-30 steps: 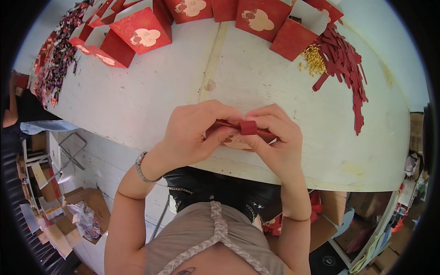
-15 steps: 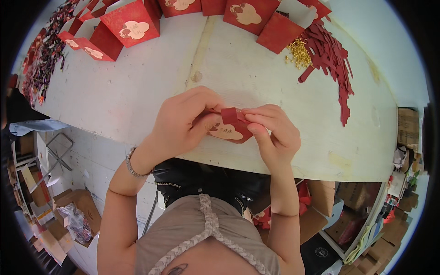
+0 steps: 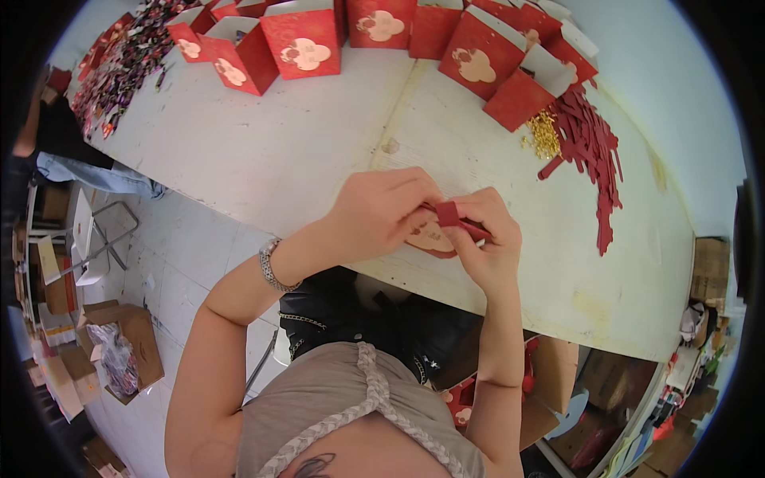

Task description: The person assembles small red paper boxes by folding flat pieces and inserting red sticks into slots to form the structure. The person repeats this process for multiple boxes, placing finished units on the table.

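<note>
The left hand [image 3: 382, 213] is gripping the red box [image 3: 429, 237] above the near tabletop [image 3: 263, 151], the right hand [image 3: 490, 237] pinching it beside the red strap [image 3: 448, 213]; they're seemingly fitting that strap, probably needing steady pressure next.

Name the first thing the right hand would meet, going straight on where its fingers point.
The small red box with the cream label, right at the right hand; beyond it, apparently, the left hand, though depth is unclear.
</note>
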`<state>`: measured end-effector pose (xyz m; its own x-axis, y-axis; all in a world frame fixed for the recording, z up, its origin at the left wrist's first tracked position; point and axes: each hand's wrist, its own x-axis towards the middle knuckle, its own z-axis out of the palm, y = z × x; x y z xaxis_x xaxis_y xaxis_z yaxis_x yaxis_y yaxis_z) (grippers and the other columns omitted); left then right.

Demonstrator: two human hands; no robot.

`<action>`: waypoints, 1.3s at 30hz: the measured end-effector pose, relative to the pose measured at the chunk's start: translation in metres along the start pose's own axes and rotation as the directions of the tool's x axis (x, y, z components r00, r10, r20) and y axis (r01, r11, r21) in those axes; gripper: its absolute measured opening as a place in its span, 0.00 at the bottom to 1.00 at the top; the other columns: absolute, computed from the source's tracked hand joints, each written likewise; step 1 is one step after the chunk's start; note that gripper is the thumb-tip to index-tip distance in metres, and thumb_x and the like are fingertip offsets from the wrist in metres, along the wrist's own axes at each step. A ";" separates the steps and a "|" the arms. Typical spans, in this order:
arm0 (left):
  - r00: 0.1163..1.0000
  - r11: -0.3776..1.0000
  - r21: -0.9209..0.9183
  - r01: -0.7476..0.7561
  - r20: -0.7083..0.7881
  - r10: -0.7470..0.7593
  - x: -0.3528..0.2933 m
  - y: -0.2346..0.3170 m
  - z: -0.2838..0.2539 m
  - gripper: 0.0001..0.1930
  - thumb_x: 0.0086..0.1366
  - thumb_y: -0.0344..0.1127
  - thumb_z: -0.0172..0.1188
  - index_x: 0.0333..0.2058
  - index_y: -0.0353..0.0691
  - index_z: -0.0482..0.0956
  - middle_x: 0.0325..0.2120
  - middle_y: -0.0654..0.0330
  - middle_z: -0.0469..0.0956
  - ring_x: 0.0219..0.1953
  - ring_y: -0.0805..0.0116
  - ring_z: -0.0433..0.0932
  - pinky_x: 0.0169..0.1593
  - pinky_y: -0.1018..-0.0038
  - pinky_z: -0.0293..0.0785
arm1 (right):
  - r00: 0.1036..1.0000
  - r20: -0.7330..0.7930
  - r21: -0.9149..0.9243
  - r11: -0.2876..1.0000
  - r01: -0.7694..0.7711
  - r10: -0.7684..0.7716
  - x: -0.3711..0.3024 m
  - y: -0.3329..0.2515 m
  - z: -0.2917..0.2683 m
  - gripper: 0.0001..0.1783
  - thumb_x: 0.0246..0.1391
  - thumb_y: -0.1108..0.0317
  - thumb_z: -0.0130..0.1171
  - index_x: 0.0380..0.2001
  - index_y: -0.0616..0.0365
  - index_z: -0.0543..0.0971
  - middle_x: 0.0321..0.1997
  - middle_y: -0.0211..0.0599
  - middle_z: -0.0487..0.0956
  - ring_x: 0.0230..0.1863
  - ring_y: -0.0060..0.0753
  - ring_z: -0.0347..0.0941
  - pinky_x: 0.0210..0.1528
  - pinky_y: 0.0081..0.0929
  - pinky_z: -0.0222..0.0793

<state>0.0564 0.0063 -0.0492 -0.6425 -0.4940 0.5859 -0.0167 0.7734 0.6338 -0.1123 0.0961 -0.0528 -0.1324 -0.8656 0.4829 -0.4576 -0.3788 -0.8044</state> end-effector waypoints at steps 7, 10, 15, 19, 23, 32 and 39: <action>0.998 0.998 0.003 -0.062 0.023 0.062 0.006 0.014 0.020 0.09 0.49 0.29 0.63 0.31 0.40 0.76 0.26 0.61 0.76 0.30 0.60 0.76 0.30 0.71 0.72 | 0.993 -0.115 -0.133 0.991 -0.013 -0.002 -0.030 -0.006 -0.013 0.10 0.36 0.82 0.64 0.27 0.62 0.78 0.28 0.36 0.79 0.30 0.35 0.71 0.33 0.26 0.66; 0.970 0.975 0.014 -0.222 0.106 0.219 0.030 -0.002 -0.013 0.19 0.49 0.35 0.66 0.41 0.42 0.75 0.44 0.58 0.74 0.47 0.58 0.73 0.47 0.67 0.71 | 0.954 -0.044 -0.089 0.950 -0.300 0.297 -0.058 -0.039 -0.064 0.06 0.38 0.81 0.63 0.24 0.63 0.79 0.27 0.36 0.78 0.28 0.33 0.70 0.32 0.25 0.65; 0.990 0.324 0.938 0.127 -0.138 0.010 0.077 -0.118 -0.147 0.25 0.45 0.26 0.65 0.45 0.42 0.72 0.47 0.59 0.73 0.52 0.56 0.70 0.56 0.57 0.66 | 0.574 0.192 -0.576 0.565 -0.591 0.796 -0.097 -0.094 -0.163 0.16 0.41 0.73 0.66 0.38 0.64 0.79 0.32 0.40 0.78 0.36 0.38 0.74 0.38 0.30 0.68; 0.998 0.655 0.754 -0.056 0.023 0.059 0.058 -0.082 -0.125 0.10 0.39 0.20 0.59 0.23 0.41 0.72 0.34 0.57 0.72 0.47 0.54 0.71 0.54 0.63 0.67 | 0.788 0.174 -0.714 0.627 -0.312 0.590 -0.081 -0.075 -0.129 0.28 0.40 0.67 0.69 0.47 0.63 0.75 0.43 0.44 0.79 0.46 0.48 0.72 0.49 0.35 0.67; 0.968 0.877 0.410 -0.249 0.084 0.235 0.030 -0.032 -0.084 0.10 0.38 0.16 0.56 0.16 0.39 0.66 0.36 0.57 0.73 0.53 0.51 0.70 0.52 0.64 0.68 | 0.948 0.169 -0.280 0.935 -0.216 0.270 -0.034 -0.024 -0.078 0.40 0.34 0.66 0.74 0.54 0.58 0.70 0.62 0.43 0.66 0.60 0.44 0.64 0.59 0.36 0.62; 0.893 0.383 -0.910 0.159 -0.033 -0.450 0.004 -0.036 -0.006 0.14 0.67 0.33 0.50 0.51 0.44 0.66 0.64 0.52 0.55 0.58 0.56 0.67 0.59 0.61 0.65 | 0.973 0.100 0.421 0.877 -0.229 0.206 -0.021 0.028 0.006 0.39 0.26 0.68 0.80 0.36 0.52 0.60 0.59 0.43 0.63 0.60 0.34 0.61 0.60 0.34 0.58; 0.932 0.780 -0.603 0.169 -0.160 -0.325 -0.042 -0.028 0.036 0.32 0.61 0.49 0.61 0.51 0.39 0.53 0.58 0.49 0.58 0.56 0.64 0.64 0.59 0.65 0.61 | 0.964 -0.265 0.284 0.956 0.070 0.008 -0.026 0.043 0.024 0.37 0.27 0.55 0.79 0.33 0.53 0.62 0.60 0.45 0.61 0.61 0.40 0.59 0.60 0.37 0.56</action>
<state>0.0562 0.0196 -0.1099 -0.4711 -0.7753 0.4206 0.3405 0.2801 0.8976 -0.1075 0.0948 -0.1083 -0.3640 -0.7508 0.5511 -0.1969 -0.5163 -0.8335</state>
